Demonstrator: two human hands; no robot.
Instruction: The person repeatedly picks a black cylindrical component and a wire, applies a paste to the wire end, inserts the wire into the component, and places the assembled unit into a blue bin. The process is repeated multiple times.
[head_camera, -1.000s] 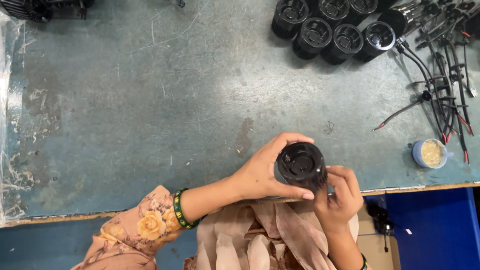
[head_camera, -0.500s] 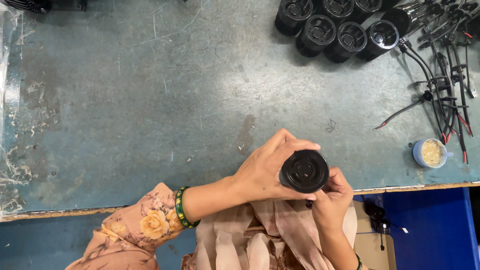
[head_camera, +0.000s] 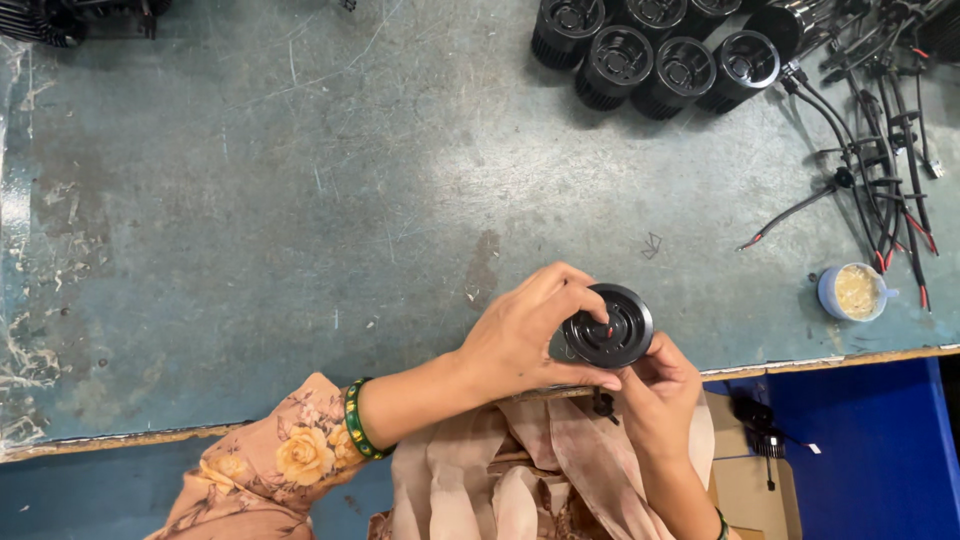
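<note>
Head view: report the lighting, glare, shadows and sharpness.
Head view: even overhead light; a pale sheen on the worn blue table; soft short shadows beside the black housings; the round black part held by the left hand and right hand is sharp, with no motion blur.

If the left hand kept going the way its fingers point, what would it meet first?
The left hand points right, along the bench edge. Past the black round part it already grips, the small blue cup of yellowish paste looks first, though height is unclear.
</note>
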